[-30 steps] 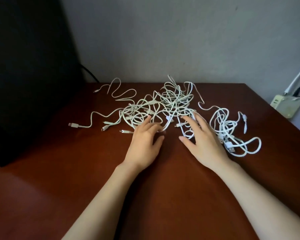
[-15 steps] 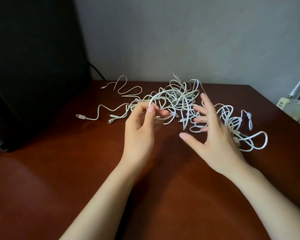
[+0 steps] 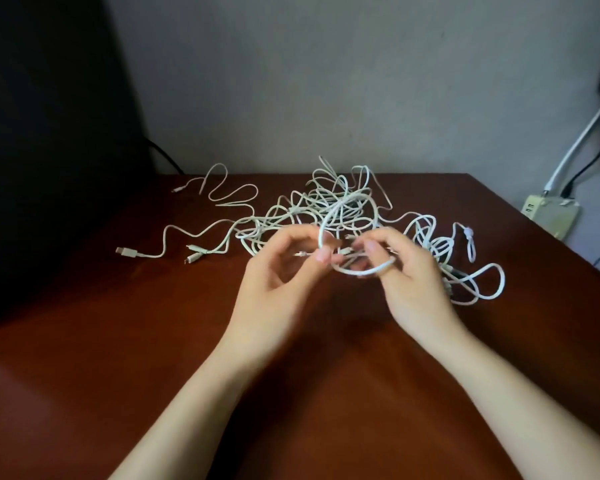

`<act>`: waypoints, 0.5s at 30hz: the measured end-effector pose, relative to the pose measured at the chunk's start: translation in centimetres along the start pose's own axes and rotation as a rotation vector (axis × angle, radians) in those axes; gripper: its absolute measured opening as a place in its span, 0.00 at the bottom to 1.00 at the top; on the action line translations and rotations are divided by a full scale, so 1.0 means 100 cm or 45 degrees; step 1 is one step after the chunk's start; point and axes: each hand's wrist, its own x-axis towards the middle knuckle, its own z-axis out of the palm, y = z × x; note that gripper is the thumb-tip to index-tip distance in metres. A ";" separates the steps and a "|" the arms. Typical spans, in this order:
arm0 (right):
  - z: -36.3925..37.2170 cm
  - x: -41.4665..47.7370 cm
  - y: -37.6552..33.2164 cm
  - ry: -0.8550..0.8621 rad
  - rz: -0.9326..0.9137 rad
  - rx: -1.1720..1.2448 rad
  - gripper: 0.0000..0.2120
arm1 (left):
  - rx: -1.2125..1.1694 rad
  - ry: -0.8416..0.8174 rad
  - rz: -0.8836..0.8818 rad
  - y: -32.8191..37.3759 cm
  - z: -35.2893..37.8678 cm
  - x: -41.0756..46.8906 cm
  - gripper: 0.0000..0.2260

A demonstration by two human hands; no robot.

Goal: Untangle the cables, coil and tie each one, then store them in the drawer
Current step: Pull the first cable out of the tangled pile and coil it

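A tangle of several white cables [image 3: 329, 206] lies on the brown table [image 3: 153, 341], mostly toward its back. Loose ends with plugs trail off to the left [image 3: 127, 251]. A looser bundle [image 3: 465, 271] sits at the right. My left hand [image 3: 278, 275] is raised just in front of the tangle and pinches a white cable loop [image 3: 323, 230] between thumb and fingers. My right hand [image 3: 406, 275] is close beside it, fingers curled round a lower loop of white cable [image 3: 361, 271]. Both hands hold the loops a little above the table. No drawer is in view.
A large black object [image 3: 49, 150] fills the left side, with a black cord behind it. A white power strip [image 3: 551, 216] with cords hangs off the table's right edge against the grey wall. Bare table surface lies in front of my hands.
Both hands have lifted off the table and come together. The left took a cable loop first; the right, open half a second ago, now curls round a loop too.
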 end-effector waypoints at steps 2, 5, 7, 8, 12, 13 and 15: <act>-0.006 0.002 -0.001 0.047 0.030 0.080 0.12 | 0.529 0.013 0.159 -0.006 -0.008 0.002 0.14; -0.007 0.000 -0.009 0.026 0.059 0.251 0.10 | 1.136 -0.045 0.399 -0.017 -0.017 0.006 0.23; -0.006 -0.003 -0.017 0.005 0.042 0.349 0.09 | 1.461 -0.080 0.474 -0.028 -0.021 0.007 0.23; -0.005 -0.004 -0.020 -0.002 0.031 0.399 0.09 | 1.579 -0.044 0.491 -0.031 -0.023 0.006 0.21; -0.004 -0.008 -0.030 0.031 -0.020 0.472 0.10 | 1.742 0.248 0.575 -0.023 -0.026 0.006 0.07; -0.005 -0.008 -0.031 0.062 -0.035 0.487 0.10 | 1.793 0.289 0.607 -0.021 -0.027 0.006 0.05; -0.007 -0.008 -0.033 0.138 -0.069 0.514 0.11 | 1.914 0.340 0.655 -0.018 -0.029 0.007 0.05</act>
